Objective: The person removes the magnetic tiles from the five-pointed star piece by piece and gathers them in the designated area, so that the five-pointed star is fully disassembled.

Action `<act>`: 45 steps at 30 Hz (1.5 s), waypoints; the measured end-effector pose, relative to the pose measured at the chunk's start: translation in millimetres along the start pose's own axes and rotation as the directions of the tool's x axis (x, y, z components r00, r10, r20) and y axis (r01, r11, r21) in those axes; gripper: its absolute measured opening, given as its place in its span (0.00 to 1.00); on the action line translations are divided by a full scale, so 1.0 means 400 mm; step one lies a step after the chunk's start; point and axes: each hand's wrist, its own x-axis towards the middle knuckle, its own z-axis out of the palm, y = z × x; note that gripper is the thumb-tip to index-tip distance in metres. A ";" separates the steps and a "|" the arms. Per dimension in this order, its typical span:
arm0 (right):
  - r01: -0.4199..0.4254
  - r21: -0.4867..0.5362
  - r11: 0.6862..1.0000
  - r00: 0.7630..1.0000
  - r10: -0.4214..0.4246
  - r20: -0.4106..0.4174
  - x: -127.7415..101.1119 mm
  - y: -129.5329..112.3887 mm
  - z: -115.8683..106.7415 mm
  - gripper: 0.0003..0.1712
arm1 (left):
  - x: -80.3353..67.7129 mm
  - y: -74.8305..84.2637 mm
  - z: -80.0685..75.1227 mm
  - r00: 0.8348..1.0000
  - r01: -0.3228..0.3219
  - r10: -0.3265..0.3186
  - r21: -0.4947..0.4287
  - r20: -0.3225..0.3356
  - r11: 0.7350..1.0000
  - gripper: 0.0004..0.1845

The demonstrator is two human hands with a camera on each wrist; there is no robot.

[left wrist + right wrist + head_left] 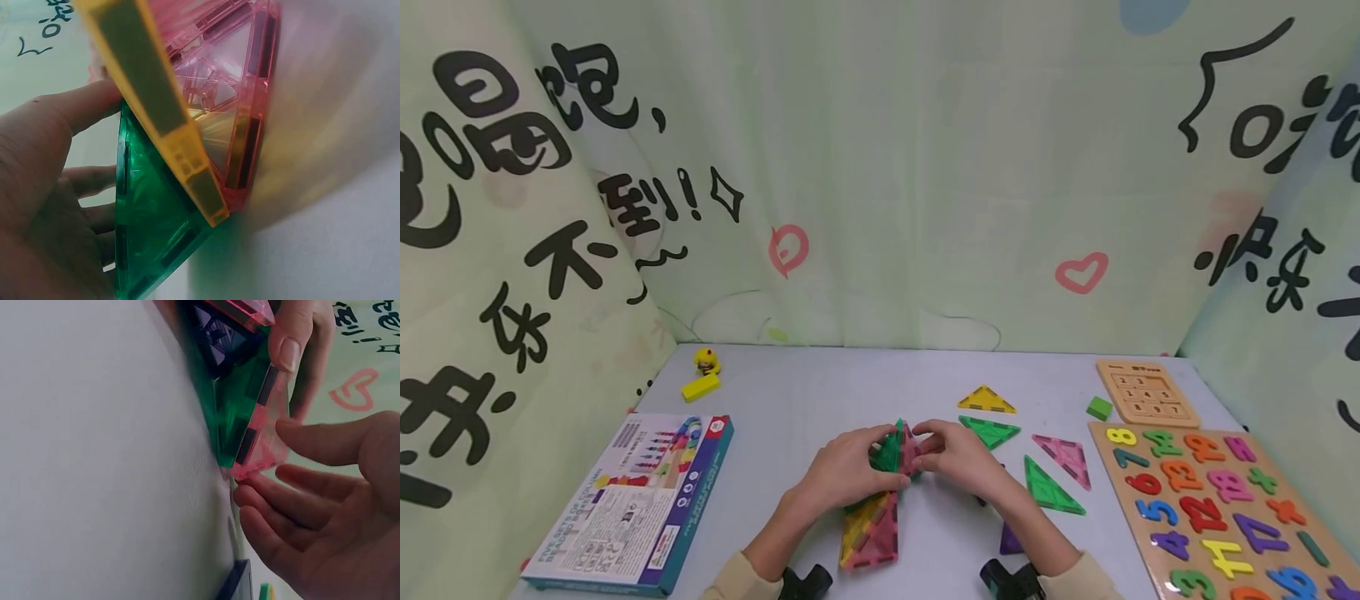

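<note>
Both hands meet at a shape of translucent magnetic tiles in the middle of the table. My left hand (842,467) grips it from the left, its fingers and thumb around the green triangle tile (153,225). My right hand (958,454) pinches a corner of the pink triangle tile (272,437), which stands against the green one. A yellow tile (153,81) joins the green one edge-on in the left wrist view. Nearer the body, the shape continues in a yellow-and-pink part (877,542) on the table. A dark purple tile (222,340) shows beside the green in the right wrist view.
Loose triangle tiles, including a yellow one (987,400) and a pink one (1066,458), lie to the right. Beyond them are a number puzzle board (1180,492), a wooden board (1150,393) and a green block (1100,407). A box (632,500) and yellow duck (706,361) are left.
</note>
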 end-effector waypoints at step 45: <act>-0.026 -0.002 1.000 0.980 0.025 -0.197 0.292 0.013 -0.059 0.21 | 0.007 -0.005 -0.003 1.000 -0.003 0.003 0.022 0.014 1.000 0.41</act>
